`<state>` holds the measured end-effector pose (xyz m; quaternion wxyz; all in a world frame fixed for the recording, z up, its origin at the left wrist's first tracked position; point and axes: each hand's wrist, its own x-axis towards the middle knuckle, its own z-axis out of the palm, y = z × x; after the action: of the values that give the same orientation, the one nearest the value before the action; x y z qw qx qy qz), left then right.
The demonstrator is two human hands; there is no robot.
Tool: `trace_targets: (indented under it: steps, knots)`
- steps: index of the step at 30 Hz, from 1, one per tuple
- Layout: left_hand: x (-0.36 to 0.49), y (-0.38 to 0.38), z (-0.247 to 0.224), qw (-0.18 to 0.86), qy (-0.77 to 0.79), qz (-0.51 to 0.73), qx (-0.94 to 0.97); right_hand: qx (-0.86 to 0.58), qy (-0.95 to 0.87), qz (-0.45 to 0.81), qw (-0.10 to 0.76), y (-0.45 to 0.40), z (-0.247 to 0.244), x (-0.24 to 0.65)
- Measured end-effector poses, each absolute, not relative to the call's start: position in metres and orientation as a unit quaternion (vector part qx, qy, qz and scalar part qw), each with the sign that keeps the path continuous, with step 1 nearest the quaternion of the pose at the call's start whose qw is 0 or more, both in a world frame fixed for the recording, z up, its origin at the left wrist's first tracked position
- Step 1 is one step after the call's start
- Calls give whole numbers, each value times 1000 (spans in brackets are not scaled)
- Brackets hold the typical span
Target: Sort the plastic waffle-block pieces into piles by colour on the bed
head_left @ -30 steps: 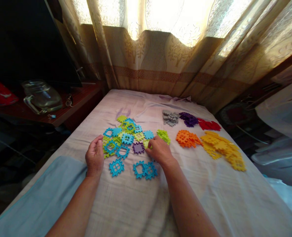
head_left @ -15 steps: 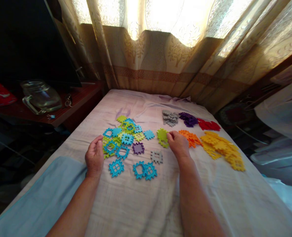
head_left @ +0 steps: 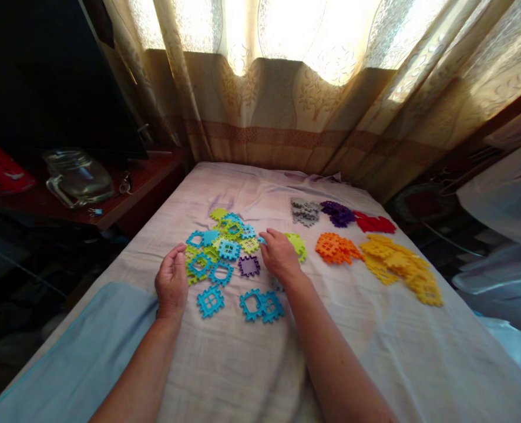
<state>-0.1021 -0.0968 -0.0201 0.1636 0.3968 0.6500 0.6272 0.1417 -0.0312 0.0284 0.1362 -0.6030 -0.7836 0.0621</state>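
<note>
My right hand (head_left: pixel 281 255) reaches over the middle of the bed, its fingers closed on a solid blue interlocking tile (head_left: pixel 261 238), mostly hidden behind them. Just right of it lie light green tiles (head_left: pixel 297 245). My left hand (head_left: pixel 171 279) rests at the left edge of a mixed pile of blue and green tiles (head_left: pixel 229 249), fingers loosely curled, with nothing visible in them. A purple tile (head_left: pixel 249 266) lies between the hands. Nearer me are a blue window tile (head_left: pixel 210 301) and two overlapping blue tiles (head_left: pixel 261 306). A grey tile is mostly hidden under my right wrist.
Sorted heaps lie to the right: orange (head_left: pixel 337 248), yellow (head_left: pixel 399 264), grey (head_left: pixel 305 211), purple (head_left: pixel 338 213) and red (head_left: pixel 373 222). A glass jug (head_left: pixel 79 179) stands on a wooden cabinet (head_left: pixel 132 202) at left. A light blue cloth (head_left: pixel 84 352) covers the bed's left side.
My right hand has moved left from the light green tiles, leaving them on the bed, to the solid blue tile. My left hand has hardly moved.
</note>
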Motion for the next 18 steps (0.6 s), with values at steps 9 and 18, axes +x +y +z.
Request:
trace_targets:
  steps: [9, 18]
  knots:
    - [-103, -97, -21, 168, 655, 624, 391, -641, -764, 58, 40, -49, 30, 122]
    - [-104, -95, -24, 161, 646, 631, 398, -641, -763, 48, 67, -60, 34, 116]
